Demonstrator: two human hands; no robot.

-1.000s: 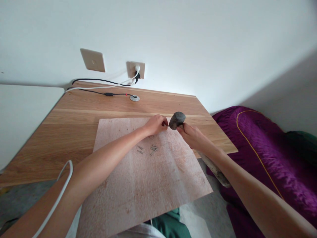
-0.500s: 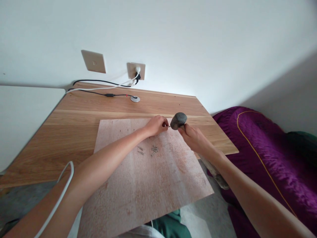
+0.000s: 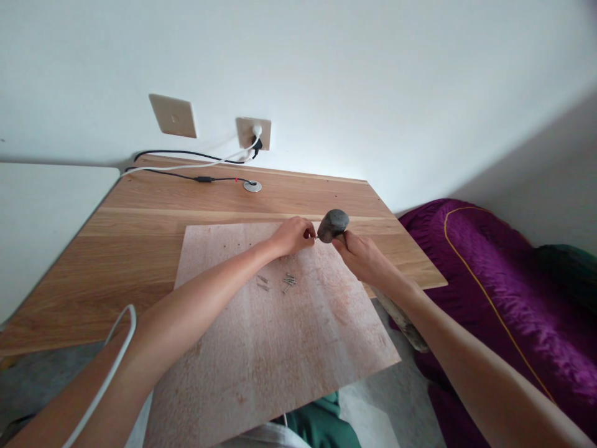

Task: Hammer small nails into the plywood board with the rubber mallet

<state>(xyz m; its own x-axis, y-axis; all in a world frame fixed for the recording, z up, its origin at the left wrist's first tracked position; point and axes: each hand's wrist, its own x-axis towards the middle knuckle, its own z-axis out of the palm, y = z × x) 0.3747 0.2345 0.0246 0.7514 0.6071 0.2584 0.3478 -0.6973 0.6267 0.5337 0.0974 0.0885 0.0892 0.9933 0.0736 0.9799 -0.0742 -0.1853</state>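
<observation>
Near the far edge of a thin wooden board [image 3: 270, 348], my left hand [image 3: 295, 236] pinches a small nail [image 3: 316, 238] between thumb and fingertips. My right hand [image 3: 365, 256] is wrapped round the handle of a hammer [image 3: 334, 225], close below its dark, rounded head. That head is right beside the nail; whether they touch I cannot tell. The hammer's long handle runs back beneath my right forearm. Several loose nails [image 3: 288, 281] lie in two small groups on the board, nearer to me than my left hand. A few dark dots mark the board left of that hand.
The board lies on a wooden table [image 3: 116, 249] and overhangs its front edge. Black and white cables [image 3: 204, 179] run across the back to a wall socket [image 3: 254, 133]. A white panel [image 3: 46, 230] stands at left, purple fabric [image 3: 489, 267] at right. A white cable loops over my left forearm.
The hammer head has shifted very slightly relative to the nail. The whole view has drifted a little; my left hand keeps its pinch in the same place on the board.
</observation>
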